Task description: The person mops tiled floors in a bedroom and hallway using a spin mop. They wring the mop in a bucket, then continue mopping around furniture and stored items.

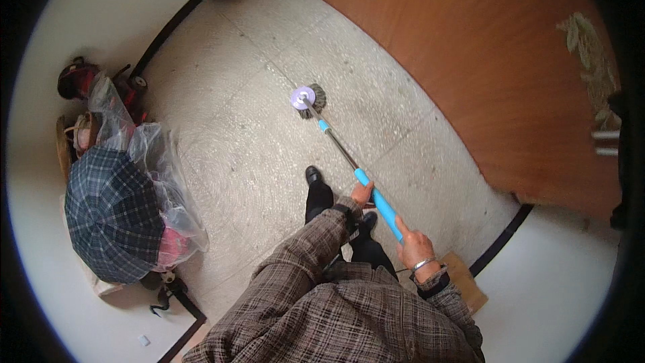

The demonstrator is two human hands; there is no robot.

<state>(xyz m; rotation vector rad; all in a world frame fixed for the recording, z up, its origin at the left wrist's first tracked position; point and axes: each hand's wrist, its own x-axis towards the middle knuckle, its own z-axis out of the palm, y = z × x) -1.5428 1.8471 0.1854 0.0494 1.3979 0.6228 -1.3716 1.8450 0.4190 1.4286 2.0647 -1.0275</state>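
A spin mop (pixel 346 152) slants across the middle of the view, with a blue grip and a metal pole. Its round purple head with dark grey strands rests on the speckled floor ahead of me. My left hand (pixel 363 193) is closed round the upper pole at the blue grip. Nearer to me and further right, my right hand (pixel 416 249) holds the end of the same grip, a silver bracelet at its wrist. Both sleeves are brown checked cloth.
At the left wall, a dark plaid open umbrella (pixel 114 212) stands beside clear plastic sheeting (pixel 151 151) and a red-and-black wheeled thing (pixel 84 81). A large brown wooden door (pixel 437 60) spans the right. A piece of cardboard (pixel 465 282) lies by my right forearm. My black shoes (pixel 313 175) are on the floor.
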